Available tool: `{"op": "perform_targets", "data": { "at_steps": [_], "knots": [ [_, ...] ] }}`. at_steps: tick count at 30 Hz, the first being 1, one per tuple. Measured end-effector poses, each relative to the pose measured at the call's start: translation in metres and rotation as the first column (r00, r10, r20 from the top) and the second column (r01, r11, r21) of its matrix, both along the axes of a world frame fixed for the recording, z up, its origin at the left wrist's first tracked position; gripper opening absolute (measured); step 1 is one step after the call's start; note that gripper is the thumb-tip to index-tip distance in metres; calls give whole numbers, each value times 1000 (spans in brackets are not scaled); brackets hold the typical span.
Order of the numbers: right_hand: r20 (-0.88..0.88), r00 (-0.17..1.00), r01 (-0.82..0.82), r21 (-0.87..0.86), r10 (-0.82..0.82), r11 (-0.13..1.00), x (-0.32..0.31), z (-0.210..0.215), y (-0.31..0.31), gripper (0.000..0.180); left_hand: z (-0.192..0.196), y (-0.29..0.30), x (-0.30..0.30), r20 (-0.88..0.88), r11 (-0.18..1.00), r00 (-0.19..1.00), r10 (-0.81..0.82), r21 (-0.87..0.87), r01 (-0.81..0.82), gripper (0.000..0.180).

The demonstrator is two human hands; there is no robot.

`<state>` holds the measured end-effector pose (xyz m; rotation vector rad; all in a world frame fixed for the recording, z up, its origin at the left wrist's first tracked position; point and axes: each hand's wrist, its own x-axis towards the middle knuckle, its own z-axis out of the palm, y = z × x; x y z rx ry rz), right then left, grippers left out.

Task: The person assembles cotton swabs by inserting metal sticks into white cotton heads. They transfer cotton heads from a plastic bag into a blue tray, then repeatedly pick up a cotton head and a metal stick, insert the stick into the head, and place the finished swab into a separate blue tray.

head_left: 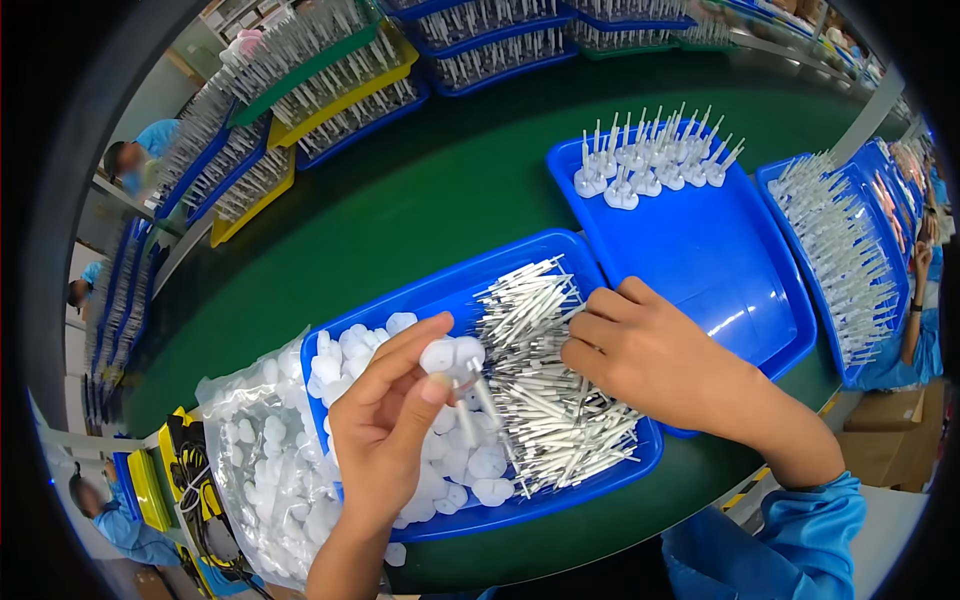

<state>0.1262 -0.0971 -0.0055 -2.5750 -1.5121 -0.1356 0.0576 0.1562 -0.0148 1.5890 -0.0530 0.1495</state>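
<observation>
My left hand (385,415) pinches a white, lobed plastic piece (452,354) between thumb and fingers, above the near blue tray (440,297). Blurred white stalks point down from beneath this piece. At the tray's right side, my right hand (650,355) reaches into a heap of thin white rods (575,430) with dark, narrow ends. Its fingers are curled together, and their tips are hidden against the heap, so what they grip cannot be seen. Loose white lobed pieces (350,350) fill the left part of the same tray, partly behind my left hand.
A second blue tray (690,250) holds several pieces with upright rods (650,165) at its far end. Left lies a clear bag (275,470) of white pieces. Stacked filled trays (350,130) line the far edge of the green table (400,200). Another filled tray (835,260) stands right.
</observation>
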Motion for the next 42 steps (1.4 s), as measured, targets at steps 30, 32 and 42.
{"op": "perform_targets", "data": {
  "at_steps": [30,32,42],
  "knots": [
    [-747,658,453,494,96,742,-41,16,29,13,-14,2,-13,198,989,970,-144,15,144,31],
    [-724,684,405,483,94,776,-41,17,28,14,-12,2,-14,200,991,970,-137,31,134,31],
    [-690,720,372,466,67,803,-37,18,30,16,-8,-1,-12,215,977,955,-205,-5,211,32]
  ]
}}
